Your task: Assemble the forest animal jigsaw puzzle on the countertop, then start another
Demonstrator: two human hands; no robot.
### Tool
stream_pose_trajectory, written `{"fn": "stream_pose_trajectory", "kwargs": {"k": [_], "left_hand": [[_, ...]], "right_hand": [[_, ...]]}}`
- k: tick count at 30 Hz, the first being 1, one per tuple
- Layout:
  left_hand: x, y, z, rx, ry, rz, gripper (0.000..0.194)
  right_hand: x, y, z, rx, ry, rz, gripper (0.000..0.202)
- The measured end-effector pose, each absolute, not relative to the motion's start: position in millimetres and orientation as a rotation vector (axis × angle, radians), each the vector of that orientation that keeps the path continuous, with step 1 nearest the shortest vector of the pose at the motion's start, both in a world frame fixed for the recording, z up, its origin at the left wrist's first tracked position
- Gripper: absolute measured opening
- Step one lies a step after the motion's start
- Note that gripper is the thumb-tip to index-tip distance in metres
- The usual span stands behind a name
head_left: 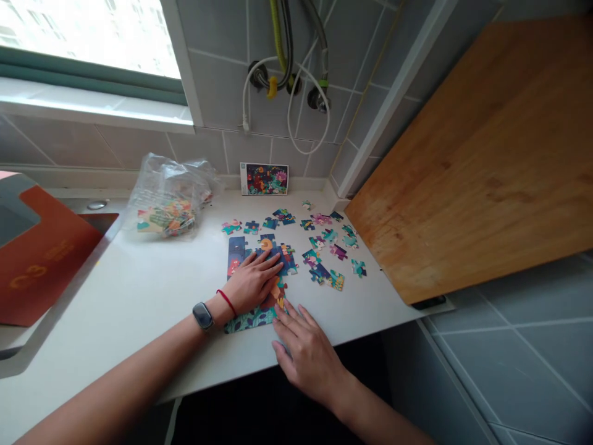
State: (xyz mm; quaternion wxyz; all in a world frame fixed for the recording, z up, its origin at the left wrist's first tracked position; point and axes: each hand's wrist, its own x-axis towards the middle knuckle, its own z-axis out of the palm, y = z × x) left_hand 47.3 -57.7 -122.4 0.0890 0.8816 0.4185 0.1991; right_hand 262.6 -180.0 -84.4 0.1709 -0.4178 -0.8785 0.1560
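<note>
A partly joined jigsaw puzzle point(237, 250) lies on the white counter point(185, 296), dark blue at the top and teal with leaves at the bottom. My left hand point(252, 281), with a watch and red band at the wrist, lies flat over its middle, fingers spread, hiding part of the picture. My right hand point(306, 349) is at the puzzle's lower right edge, fingers stretched out with their tips at that edge. Several loose puzzle pieces point(319, 272) are scattered to the right and above. A small picture card point(264, 179) leans upright against the wall.
A clear plastic bag point(169, 198) of pieces stands at the back left. An orange box point(46, 253) is at the far left. A wooden board point(486, 161) leans on the right; hoses and a white cable point(290, 117) hang above.
</note>
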Motion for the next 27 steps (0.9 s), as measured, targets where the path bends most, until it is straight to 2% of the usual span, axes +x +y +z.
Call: {"fn": "stream_pose_trajectory", "kwargs": {"k": [4, 8, 14, 24, 27], "left_hand": [[45.6, -58.1, -126.1, 2.604, 1.208, 0.603, 0.046], [44.1, -61.3, -127.0, 2.604, 1.199, 0.624, 0.045], [42.6, -65.2, -125.7, 2.562, 1.178, 0.649, 0.045], [41.1, -64.2, -122.9, 2.578, 1.183, 0.586, 0.045], [41.2, -64.8, -122.3, 2.590, 1.173, 0.594, 0.045]], "right_hand": [[278.1, -159.0, -65.3, -1.118, -2.449, 0.537, 0.027], [307.3, -124.8, -56.9, -1.317, -2.380, 0.412, 0.029], [349.0, -88.2, -71.7, -1.719, -2.287, 0.205, 0.048], [363.5, -65.2, -80.6, -1.763, -2.090, 0.444, 0.051], [365.3, -64.5, -79.6, -1.706, -1.996, 0.457, 0.044]]}}
